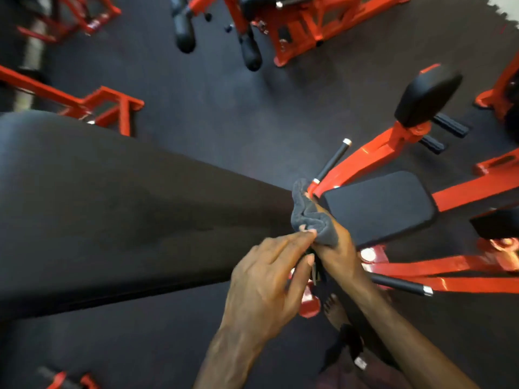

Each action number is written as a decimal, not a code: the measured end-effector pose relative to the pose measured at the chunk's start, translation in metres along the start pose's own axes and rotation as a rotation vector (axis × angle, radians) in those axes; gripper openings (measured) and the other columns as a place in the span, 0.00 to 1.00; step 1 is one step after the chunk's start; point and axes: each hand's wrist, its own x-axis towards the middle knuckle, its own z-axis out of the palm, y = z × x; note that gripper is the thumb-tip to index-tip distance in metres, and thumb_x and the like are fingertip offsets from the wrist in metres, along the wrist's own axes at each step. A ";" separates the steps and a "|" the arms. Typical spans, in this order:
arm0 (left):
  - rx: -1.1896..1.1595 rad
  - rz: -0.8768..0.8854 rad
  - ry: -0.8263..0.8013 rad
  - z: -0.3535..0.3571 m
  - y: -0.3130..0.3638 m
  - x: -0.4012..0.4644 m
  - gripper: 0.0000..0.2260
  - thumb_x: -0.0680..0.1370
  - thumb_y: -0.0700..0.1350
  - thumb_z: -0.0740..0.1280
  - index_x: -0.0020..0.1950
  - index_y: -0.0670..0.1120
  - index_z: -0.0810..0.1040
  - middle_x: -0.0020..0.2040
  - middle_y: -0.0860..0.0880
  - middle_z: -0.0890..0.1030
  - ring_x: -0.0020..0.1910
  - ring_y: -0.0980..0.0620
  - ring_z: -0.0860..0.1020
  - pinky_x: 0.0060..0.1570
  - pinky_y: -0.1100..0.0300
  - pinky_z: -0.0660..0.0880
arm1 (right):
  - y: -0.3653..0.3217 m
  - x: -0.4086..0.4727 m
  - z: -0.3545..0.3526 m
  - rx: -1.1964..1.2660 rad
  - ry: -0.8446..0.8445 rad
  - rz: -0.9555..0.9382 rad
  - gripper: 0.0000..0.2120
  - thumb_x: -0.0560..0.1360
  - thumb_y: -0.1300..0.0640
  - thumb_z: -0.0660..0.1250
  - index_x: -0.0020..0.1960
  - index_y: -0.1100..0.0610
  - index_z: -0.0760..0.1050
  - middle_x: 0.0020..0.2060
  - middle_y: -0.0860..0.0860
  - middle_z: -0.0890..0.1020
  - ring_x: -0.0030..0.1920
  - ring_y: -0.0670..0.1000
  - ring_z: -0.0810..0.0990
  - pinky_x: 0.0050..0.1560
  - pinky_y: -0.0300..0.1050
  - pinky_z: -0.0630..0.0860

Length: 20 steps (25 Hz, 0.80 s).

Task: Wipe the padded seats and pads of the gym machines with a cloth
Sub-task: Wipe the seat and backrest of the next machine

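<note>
My right hand gripped the bunched cloth above the pad; my left hand pinched its edge with fingertips.

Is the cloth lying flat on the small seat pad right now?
No. The grey cloth is bunched up in the right hand, with the left hand pinching its edge beside the small seat pad.

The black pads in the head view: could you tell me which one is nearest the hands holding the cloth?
The long backrest pad, whose narrow end touches the grey cloth. The flat seat pad sits just right; the small tilted pad is farthest.
</note>
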 end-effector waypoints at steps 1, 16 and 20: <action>0.112 0.044 0.055 -0.037 0.008 0.009 0.14 0.85 0.45 0.68 0.70 0.45 0.82 0.67 0.53 0.82 0.62 0.52 0.83 0.55 0.49 0.80 | -0.025 0.002 0.016 0.023 -0.046 -0.073 0.19 0.78 0.58 0.71 0.68 0.61 0.79 0.64 0.49 0.83 0.64 0.51 0.82 0.67 0.51 0.77; -0.073 -0.526 0.718 -0.233 -0.046 -0.019 0.19 0.87 0.43 0.56 0.76 0.49 0.75 0.77 0.48 0.75 0.80 0.51 0.68 0.80 0.43 0.64 | -0.172 -0.020 0.207 -0.259 -0.556 -1.078 0.28 0.83 0.50 0.66 0.79 0.61 0.67 0.81 0.60 0.64 0.83 0.62 0.57 0.79 0.70 0.57; -0.026 -0.491 0.772 -0.230 -0.053 -0.021 0.19 0.86 0.40 0.57 0.76 0.42 0.76 0.76 0.45 0.76 0.79 0.45 0.70 0.77 0.39 0.68 | -0.174 0.032 0.222 -0.290 -0.541 -0.988 0.40 0.73 0.66 0.67 0.83 0.55 0.61 0.83 0.53 0.60 0.84 0.55 0.55 0.81 0.65 0.58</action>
